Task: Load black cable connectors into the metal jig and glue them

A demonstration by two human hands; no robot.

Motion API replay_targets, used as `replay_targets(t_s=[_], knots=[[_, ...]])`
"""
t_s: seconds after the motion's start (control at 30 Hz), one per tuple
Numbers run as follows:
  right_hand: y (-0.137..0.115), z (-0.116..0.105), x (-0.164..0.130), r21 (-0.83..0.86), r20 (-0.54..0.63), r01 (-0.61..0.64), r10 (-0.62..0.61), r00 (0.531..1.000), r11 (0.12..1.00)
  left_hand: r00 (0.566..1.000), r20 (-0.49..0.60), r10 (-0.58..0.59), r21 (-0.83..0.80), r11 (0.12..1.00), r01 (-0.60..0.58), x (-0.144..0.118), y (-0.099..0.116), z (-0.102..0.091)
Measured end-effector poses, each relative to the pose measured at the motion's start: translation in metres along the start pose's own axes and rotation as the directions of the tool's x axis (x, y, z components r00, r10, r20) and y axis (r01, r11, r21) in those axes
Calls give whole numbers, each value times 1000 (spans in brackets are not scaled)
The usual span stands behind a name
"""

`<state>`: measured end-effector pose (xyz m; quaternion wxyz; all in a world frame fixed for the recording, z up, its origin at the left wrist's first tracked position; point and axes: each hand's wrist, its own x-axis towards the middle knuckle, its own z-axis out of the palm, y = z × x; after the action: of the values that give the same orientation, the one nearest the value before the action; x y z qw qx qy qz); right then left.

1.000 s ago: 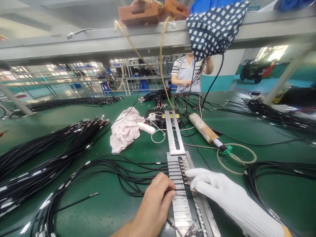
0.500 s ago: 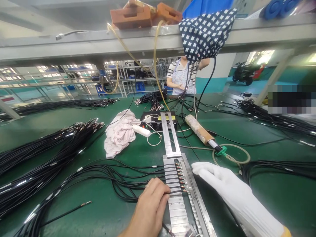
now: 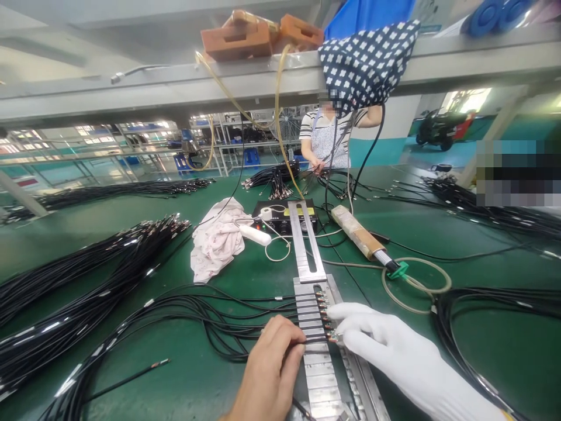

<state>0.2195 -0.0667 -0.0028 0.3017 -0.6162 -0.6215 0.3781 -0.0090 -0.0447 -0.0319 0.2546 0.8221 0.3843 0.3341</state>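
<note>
Two hands meet at the slotted metal jig (image 3: pixel 316 356) on the green worktop (image 3: pixel 219 386): the bare left hand (image 3: pixel 272 368) presses a black cable (image 3: pixel 245 336) flat, the gloved right hand (image 3: pixel 385 345) pinches its connector tip (image 3: pixel 333 337); best seated straight, fully in its groove.

Honestly there's nothing here I can actually read. The small black box (image 3: pixel 284 215) in the middle of the desk (image 3: pixel 87 374) has a yellowish label strip on top with some print on it, but it's way too small and blurry to make out. The blocks on the overhead shelf (image 3: pixel 175 88) and the metal jig (image 3: pixel 322 356) show no lettering.
</note>
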Motion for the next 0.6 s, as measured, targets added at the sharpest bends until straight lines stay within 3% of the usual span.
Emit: replay_targets(t_s=[0.33,0.43,0.53,0.6], knots=[[5,-2,2,-27,34,26,-26,999,999,999,30,-11,-1,1000,11,-1,-1,0],[11,-7,7,-111,-72,12,-20,997,994,999,-2,53,38,998,-53,0,-2,0],[14,-15,10,-178,-246,-28,-17,969,984,989,-26,145,96,985,-142,1,-5,1],[12,-20,10,-189,-301,-55,-5,954,980,982,-19,188,140,973,-184,1,-7,3]])
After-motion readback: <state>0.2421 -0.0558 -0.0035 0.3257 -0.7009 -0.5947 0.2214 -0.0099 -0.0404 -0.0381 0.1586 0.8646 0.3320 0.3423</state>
